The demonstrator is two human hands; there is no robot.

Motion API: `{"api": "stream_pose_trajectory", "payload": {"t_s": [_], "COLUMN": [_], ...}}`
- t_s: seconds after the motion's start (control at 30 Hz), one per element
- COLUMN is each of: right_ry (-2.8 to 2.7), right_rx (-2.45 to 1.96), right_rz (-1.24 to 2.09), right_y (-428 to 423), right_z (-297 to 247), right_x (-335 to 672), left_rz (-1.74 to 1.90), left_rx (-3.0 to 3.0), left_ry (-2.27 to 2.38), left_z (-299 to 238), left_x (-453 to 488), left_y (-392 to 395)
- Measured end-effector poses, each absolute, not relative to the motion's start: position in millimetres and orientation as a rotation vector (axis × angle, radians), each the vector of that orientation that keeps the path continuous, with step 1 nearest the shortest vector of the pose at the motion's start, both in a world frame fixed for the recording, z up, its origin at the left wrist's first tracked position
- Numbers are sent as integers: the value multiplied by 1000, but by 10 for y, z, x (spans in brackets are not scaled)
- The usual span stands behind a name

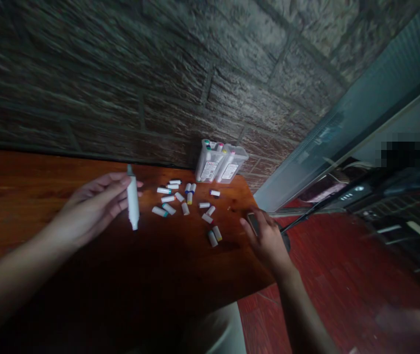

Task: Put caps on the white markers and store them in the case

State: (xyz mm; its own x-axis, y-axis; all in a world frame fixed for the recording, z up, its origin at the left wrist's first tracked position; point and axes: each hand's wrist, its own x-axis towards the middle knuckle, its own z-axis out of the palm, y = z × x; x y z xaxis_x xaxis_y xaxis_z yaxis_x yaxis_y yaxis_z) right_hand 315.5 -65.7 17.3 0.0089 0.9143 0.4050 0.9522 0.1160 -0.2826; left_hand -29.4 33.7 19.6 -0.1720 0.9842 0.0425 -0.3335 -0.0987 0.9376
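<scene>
The left hand [101,199] is raised over the bench [29,182], nearer its back edge than its front, with thumb and fingers pinched on a white marker [133,196]. The marker stands nearly upright, tilted slightly, its narrow grey end pointing up. The right hand [270,243] lies at the bench's right edge, curved over a dark flat object [253,223]; whether its fingers grip this or merely rest against it, I cannot tell.

Between the hands, short white cylinders [168,199] with coloured ends, apparently marker caps, lie scattered. Some touch side by side; others are apart. Beyond them, close to the back right corner and against the brick wall [158,73], stand a left clear container [209,170] and a right clear container [229,171], both labelled, with coloured-ended markers [208,156] inside.

The work looks partway along: one marker is in hand, others stand in the containers, and the many small cylinders lie loose, in no clear order. Whether any are finished with, I cannot judge.
</scene>
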Motion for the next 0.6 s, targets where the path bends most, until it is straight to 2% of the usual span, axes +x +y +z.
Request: {"api": "stream_pose_trajectory", "payload": {"t_s": [0.17,0.3,0.43,0.6], "right_ry": [-2102,-2060,-1882,-2049], "right_rx": [-1302,-974,-1086,-1218], "right_rz": [303,574,544,219], "right_y": [-307,17,140,230], "right_z": [531,358,28,-194], "right_x": [2219,1708,1753,1975], "left_rz": [1381,1364,1441,1479], "left_rx": [843,906,923,951], "left_ry": [917,803,756,759], "left_z": [145,118,114,101], "left_x": [-326,-381,-445,-511], "left_y": [360,305,280,349]}}
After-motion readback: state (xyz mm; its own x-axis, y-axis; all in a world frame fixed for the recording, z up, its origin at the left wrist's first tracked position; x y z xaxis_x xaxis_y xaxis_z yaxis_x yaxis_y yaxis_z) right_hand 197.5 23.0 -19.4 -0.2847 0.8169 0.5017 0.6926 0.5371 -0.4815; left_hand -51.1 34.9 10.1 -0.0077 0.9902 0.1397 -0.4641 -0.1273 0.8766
